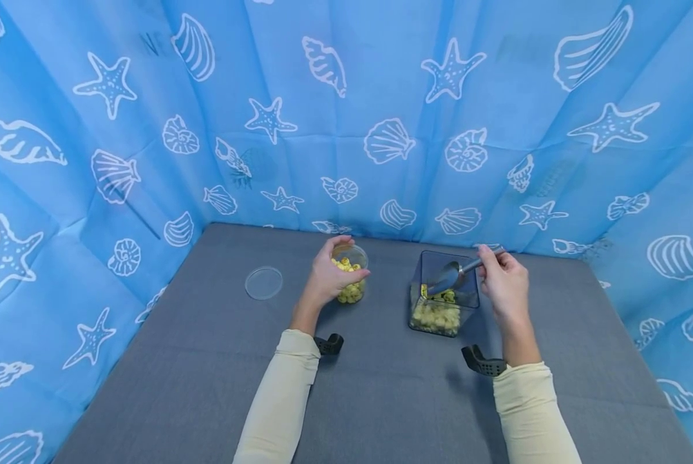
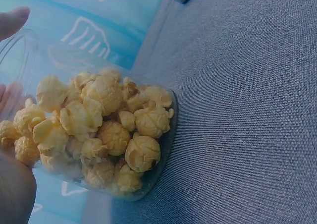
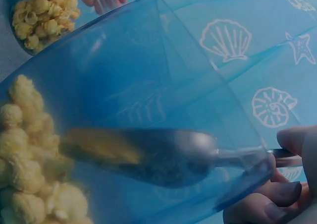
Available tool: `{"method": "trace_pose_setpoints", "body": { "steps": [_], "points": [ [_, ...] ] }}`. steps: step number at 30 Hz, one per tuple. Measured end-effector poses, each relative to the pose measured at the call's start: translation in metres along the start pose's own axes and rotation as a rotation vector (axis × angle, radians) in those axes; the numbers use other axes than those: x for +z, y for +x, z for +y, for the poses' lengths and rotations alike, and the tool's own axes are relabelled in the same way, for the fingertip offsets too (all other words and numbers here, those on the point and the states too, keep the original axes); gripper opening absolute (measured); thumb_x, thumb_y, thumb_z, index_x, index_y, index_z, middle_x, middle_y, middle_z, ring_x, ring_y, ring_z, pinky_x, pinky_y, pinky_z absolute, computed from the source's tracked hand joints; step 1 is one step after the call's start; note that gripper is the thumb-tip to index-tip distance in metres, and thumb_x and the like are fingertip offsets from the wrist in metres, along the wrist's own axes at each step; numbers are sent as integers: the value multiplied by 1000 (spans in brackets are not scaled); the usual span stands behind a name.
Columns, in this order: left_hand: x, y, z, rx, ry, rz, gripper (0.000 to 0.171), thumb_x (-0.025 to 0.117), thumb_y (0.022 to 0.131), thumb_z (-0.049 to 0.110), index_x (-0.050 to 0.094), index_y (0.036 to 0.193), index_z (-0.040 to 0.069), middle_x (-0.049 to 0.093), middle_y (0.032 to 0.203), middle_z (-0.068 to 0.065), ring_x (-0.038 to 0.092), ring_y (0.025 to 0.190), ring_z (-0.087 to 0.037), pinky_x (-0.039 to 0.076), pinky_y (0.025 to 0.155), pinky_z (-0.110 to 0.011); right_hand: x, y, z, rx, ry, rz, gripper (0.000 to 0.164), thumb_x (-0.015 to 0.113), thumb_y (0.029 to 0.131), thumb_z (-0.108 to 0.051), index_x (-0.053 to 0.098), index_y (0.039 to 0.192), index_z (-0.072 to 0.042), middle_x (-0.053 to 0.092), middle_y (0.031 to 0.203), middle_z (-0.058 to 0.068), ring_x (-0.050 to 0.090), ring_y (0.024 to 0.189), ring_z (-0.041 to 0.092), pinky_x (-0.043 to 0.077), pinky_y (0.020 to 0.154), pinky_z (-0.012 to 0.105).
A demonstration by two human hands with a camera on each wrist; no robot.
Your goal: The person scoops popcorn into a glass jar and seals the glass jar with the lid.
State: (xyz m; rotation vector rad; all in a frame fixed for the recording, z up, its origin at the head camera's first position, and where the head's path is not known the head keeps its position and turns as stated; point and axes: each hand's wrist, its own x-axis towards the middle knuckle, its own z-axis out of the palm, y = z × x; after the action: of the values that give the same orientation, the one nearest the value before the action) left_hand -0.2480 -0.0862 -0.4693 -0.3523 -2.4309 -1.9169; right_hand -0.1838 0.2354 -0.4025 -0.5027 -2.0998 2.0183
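My left hand grips a clear round jar around its upper part. Popcorn fills much of the jar, which stands on the table in the left wrist view. On the right, my right hand holds a metal scoop by its handle. The scoop's bowl dips inside a clear square container, its tip at the popcorn in the lower part. In the right wrist view the scoop shows through the container's bluish wall, and the fingers lie just outside the rim.
A clear round lid lies on the grey table, left of the jar. Behind and on both sides hangs a blue curtain with white shell and starfish prints. Each wrist bears a black camera mount.
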Motion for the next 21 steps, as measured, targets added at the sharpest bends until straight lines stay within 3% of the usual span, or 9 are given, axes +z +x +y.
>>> {"method": "trace_pose_setpoints", "body": {
  "steps": [6,10,14,18,21],
  "points": [
    [-1,-1,0,8,-3,-2,76,91,78,32,50,142,24,57,143,2,46,142,-35,43,112,-55,0,1,6,32,-85,-16,42,63,98,-49,59,105,-7,58,70,-9,35,43,5,33,44,23],
    [0,-1,1,6,2,0,75,90,78,30,51,142,23,57,142,4,47,142,-34,43,112,-55,-1,1,10,19,-154,-26,42,61,99,-49,58,107,-8,50,63,-11,35,46,5,34,46,24],
    [0,-1,2,1,9,4,75,90,78,30,51,142,23,58,141,7,48,142,-31,43,113,-53,-1,0,15,11,-270,-30,43,59,99,-53,61,115,-14,54,76,-15,46,67,5,40,61,25],
    [-1,-1,2,2,6,-3,76,90,79,28,51,143,22,57,144,1,48,141,-30,43,112,-54,-1,0,18,-1,-324,-49,45,58,100,-54,62,123,-16,61,97,-17,52,92,4,42,79,25],
    [0,0,2,2,2,-6,75,90,79,25,50,142,22,56,146,-3,47,142,-31,43,112,-55,-2,1,20,-20,-317,-55,42,60,99,-51,62,122,-16,60,89,-17,50,80,4,41,71,26]
  ]
}}
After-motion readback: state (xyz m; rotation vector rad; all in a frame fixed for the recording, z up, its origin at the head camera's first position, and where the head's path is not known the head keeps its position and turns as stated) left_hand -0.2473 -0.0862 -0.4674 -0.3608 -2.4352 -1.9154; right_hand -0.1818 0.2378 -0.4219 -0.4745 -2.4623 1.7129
